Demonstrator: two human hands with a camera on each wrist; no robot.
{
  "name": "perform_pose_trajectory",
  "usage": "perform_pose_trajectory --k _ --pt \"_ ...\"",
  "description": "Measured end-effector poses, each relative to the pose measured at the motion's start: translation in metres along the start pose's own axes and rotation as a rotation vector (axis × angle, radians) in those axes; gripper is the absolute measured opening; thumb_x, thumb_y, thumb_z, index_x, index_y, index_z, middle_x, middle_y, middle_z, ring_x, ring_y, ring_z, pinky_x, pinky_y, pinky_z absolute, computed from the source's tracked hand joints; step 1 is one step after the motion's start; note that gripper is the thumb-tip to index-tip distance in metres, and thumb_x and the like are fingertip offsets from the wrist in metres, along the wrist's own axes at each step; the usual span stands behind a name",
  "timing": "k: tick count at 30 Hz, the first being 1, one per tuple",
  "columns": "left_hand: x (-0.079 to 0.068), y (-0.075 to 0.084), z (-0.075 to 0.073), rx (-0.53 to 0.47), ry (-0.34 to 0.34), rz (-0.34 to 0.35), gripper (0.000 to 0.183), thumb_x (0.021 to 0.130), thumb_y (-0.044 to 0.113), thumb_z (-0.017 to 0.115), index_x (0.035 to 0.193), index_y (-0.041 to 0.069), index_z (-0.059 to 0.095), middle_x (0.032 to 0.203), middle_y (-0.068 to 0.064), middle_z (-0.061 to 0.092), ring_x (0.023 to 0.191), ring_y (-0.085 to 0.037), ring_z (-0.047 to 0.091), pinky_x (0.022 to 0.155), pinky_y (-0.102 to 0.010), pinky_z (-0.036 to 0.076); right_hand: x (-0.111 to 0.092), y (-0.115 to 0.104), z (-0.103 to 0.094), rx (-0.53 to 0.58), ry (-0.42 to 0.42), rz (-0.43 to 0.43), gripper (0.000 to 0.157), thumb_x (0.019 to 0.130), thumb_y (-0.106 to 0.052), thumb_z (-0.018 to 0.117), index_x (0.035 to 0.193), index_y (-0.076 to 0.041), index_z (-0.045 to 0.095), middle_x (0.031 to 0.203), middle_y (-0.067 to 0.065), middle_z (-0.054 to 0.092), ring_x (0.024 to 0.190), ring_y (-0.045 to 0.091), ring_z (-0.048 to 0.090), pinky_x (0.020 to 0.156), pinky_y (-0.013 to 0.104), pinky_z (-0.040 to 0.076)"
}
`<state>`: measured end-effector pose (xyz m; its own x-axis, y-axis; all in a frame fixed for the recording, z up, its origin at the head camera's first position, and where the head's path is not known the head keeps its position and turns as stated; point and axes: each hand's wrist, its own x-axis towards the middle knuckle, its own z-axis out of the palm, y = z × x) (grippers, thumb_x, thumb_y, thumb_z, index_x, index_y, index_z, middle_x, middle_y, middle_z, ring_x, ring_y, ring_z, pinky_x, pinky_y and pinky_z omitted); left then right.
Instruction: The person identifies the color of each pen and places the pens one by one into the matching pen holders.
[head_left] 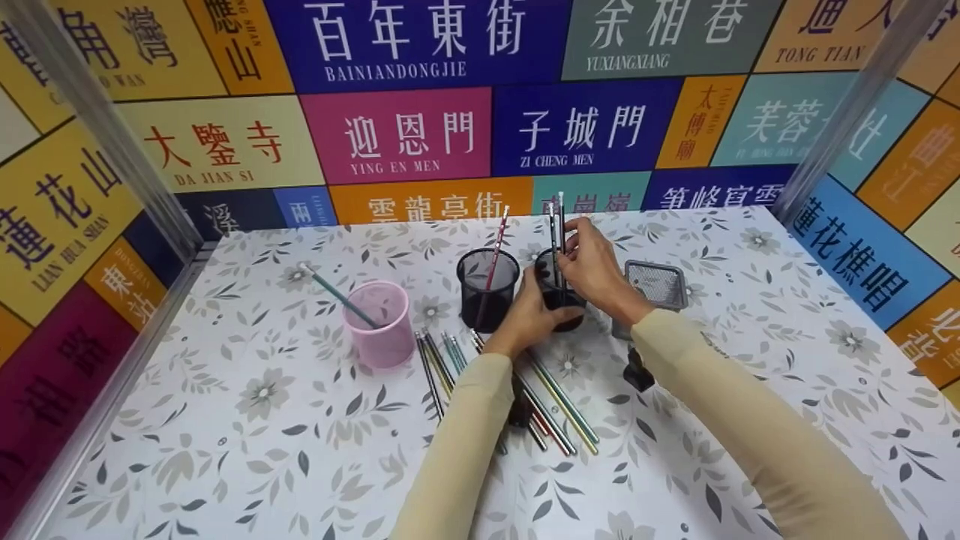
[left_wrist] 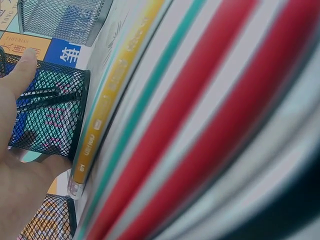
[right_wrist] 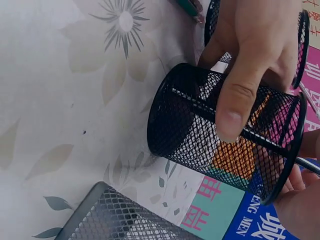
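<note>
My left hand (head_left: 526, 321) grips a round black mesh pencil cup (right_wrist: 195, 125), its thumb and fingers around the wall. Above that cup, my right hand (head_left: 592, 264) pinches a dark pencil (head_left: 562, 217) near the rim. A second pencil (head_left: 553, 217) stands close beside it. Both lower ends are inside the cup, seen through the mesh in the left wrist view. Just to the left stands another black mesh cup (head_left: 472, 307) with a red patterned pencil (head_left: 496, 259) leaning in it. Right fingertips are partly hidden behind the pencils.
Several loose pencils (head_left: 559, 397) lie under and beside the left forearm. A pink mesh cup (head_left: 384, 345) with a green pencil (head_left: 334, 291) stands to the left. Right of the hands is a grey mesh holder (head_left: 664, 283). A printed wall panel (head_left: 405, 135) rises behind the table.
</note>
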<state>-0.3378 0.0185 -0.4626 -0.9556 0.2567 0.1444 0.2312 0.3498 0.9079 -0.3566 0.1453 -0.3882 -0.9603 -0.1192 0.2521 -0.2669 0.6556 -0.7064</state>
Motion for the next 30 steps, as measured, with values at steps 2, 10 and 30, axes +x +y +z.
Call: perform_pose_trajectory --k 2,10,30 --pt "-0.0001 -0.0003 -0.0004 -0.005 -0.001 0.010 0.086 0.085 0.024 0.080 0.148 0.005 0.024 0.147 -0.017 0.051 0.141 -0.026 0.046 0.122 -0.035 0.031 0.0003 0.0001 0.0024 -0.019 -0.011 -0.009 0.048 0.089 0.005 0.059 0.135 0.004 0.046 0.108 0.022 0.059 0.100 0.035 0.064 0.090 0.043 0.054" --pt "0.0000 -0.0020 -0.0016 -0.005 0.008 0.017 0.088 0.085 0.025 0.081 0.149 0.004 0.024 0.148 -0.016 0.050 0.139 -0.026 0.048 0.121 -0.036 0.033 0.0015 -0.0002 0.0069 -0.131 -0.045 -0.004 0.047 0.090 0.004 0.057 0.136 0.005 0.046 0.115 0.025 0.059 0.109 0.039 0.056 0.100 0.050 0.046" --pt "0.0002 -0.0027 -0.0001 0.054 0.025 0.047 0.092 0.083 0.027 0.082 0.150 0.003 0.023 0.153 -0.017 0.043 0.143 -0.024 0.042 0.124 -0.033 0.029 0.0019 -0.0027 0.0057 -0.227 -0.056 0.057 0.057 0.083 0.007 0.055 0.138 0.013 0.044 0.128 0.031 0.053 0.125 0.043 0.050 0.113 0.050 0.041"
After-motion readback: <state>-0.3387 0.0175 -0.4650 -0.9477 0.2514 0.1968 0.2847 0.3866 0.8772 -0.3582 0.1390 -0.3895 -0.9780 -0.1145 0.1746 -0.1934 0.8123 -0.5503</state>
